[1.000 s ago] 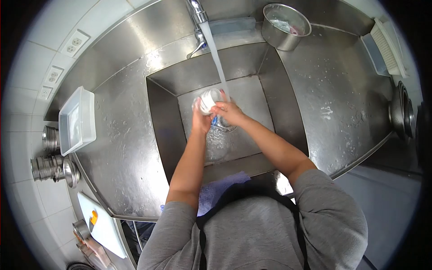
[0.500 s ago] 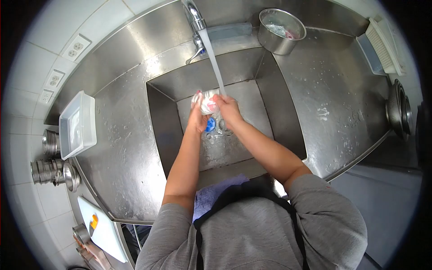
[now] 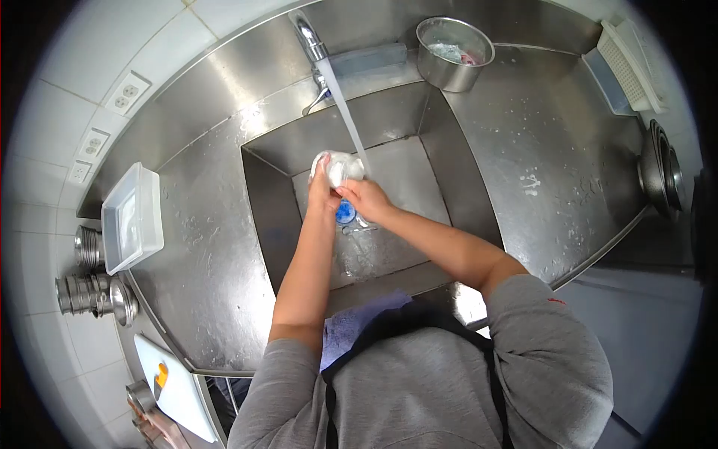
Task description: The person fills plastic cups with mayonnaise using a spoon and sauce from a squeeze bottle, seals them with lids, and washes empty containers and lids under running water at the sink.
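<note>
Over the steel sink (image 3: 471, 168), both hands hold a white, partly translucent item (image 3: 342, 166) whose exact kind I cannot make out. My left hand (image 3: 321, 187) wraps its left side, and my right hand (image 3: 365, 198) grips its lower right edge with bent fingers. Water runs from the faucet (image 3: 308, 37) in a stream that passes just right of the item. Below my hands, a round blue thing (image 3: 345, 212) lies in the sink beside a metal piece at the drain, partly hidden by my right hand.
A steel pot (image 3: 455, 56) with cloth-like contents stands behind the sink. On the left counter sits a white plastic tray (image 3: 133, 217); lower left, a white board (image 3: 176, 389) holds an orange-handled tool. Pans (image 3: 658, 168) and a basket (image 3: 632, 71) are at the right. A purple cloth (image 3: 355, 325) hangs at the front edge.
The white item has shifted slightly left and turned in my hands. My right hand has moved a little down and left along it. The blue round thing shows more than one second ago.
</note>
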